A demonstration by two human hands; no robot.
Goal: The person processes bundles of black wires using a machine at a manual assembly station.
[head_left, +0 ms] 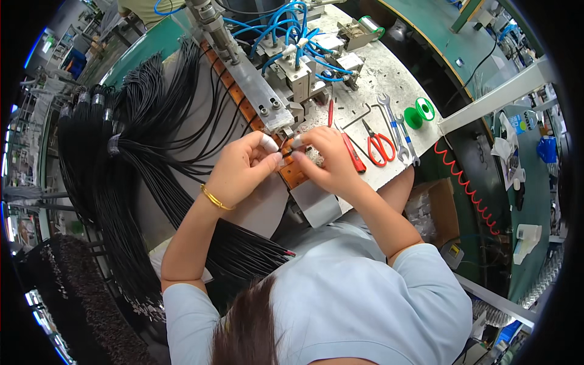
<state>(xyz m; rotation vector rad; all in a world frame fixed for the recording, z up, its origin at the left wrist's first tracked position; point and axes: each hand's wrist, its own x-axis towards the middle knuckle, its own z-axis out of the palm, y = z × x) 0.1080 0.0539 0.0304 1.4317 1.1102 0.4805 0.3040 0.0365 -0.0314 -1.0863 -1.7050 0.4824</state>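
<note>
My left hand, with a gold bangle on its wrist and white wrapping on a fingertip, pinches a thin black cable end. Facing it, my right hand pinches the same short piece between thumb and a wrapped fingertip. A small bit of red wire seems to show between the fingers; fine detail is too small to tell. Both hands are over the orange-brown strip, just below the tip of a metal press fixture. Loose black cables run from the left toward this strip.
Thick bundles of black cable cover the left side. Blue air tubes crown the machine. On the white bench lie red-handled snips, a red utility knife, wrenches and a green spool. A cardboard box stands lower right.
</note>
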